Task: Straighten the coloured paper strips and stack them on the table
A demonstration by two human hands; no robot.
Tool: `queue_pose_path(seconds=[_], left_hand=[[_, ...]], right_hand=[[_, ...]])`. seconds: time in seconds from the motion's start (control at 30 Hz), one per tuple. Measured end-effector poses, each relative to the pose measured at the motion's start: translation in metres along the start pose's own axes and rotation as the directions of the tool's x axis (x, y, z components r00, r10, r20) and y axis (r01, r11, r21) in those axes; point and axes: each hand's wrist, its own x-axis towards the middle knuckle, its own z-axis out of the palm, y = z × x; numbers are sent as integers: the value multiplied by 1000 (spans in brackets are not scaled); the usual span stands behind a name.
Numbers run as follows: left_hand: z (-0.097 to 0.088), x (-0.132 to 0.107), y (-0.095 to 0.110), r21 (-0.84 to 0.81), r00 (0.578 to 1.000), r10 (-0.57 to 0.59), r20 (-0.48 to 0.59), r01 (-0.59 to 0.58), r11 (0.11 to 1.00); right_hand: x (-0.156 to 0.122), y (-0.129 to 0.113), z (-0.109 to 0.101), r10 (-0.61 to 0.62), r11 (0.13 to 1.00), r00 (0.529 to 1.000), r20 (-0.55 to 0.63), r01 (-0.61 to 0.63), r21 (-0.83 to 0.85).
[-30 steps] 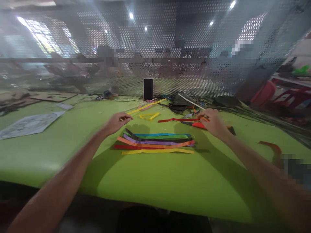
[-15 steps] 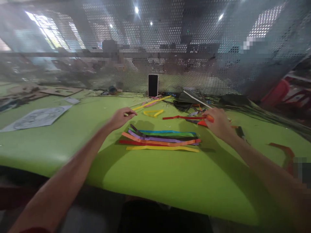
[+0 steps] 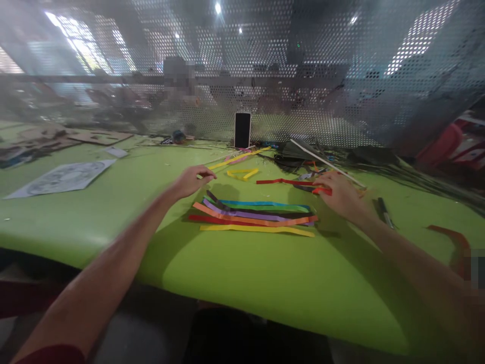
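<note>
My left hand (image 3: 194, 181) hovers over the green table left of the strips, thumb and forefinger slightly apart, with nothing visible between them. My right hand (image 3: 335, 193) has its fingers closed on the right end of a red paper strip (image 3: 280, 181). An orange-red piece (image 3: 323, 191) shows under those fingers. Between my hands lies a row of paper strips: blue (image 3: 261, 203), green (image 3: 288, 208), purple (image 3: 250, 215), orange (image 3: 271, 222), dark and red ones, with a yellow strip (image 3: 257, 229) nearest me. Behind them rests a bent yellow strip (image 3: 242, 175).
A phone (image 3: 242, 130) stands against the perforated screen (image 3: 212, 108). A printed sheet (image 3: 62, 177) lies at left. Dark sheets, a white stick (image 3: 326, 162) and scraps lie at back right. A black marker (image 3: 385, 212) and a brownish strip (image 3: 449, 233) lie at right.
My right hand has shifted slightly, and the orange-red piece now shows lower under its fingers. The marker is less covered. The view has tilted a little; my left hand and the strip row look unchanged.
</note>
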Motion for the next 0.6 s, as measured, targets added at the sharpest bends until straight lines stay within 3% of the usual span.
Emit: queue_pose_path(seconds=[0.1,0.4,0.6], left_hand=[[0,0,-1,3,1000,-6,11,6,1000],[2,2,-7,-3,999,-22,24,22,1000],[2,2,-6,3,998,-38,41,38,999]], right_hand=[[-1,-6,-1,19,997,998,-65,-24,-80],[-4,-22,0,48,977,999,-23,-52,-208],[-5,-28,0,38,987,999,-16,-40,-157]])
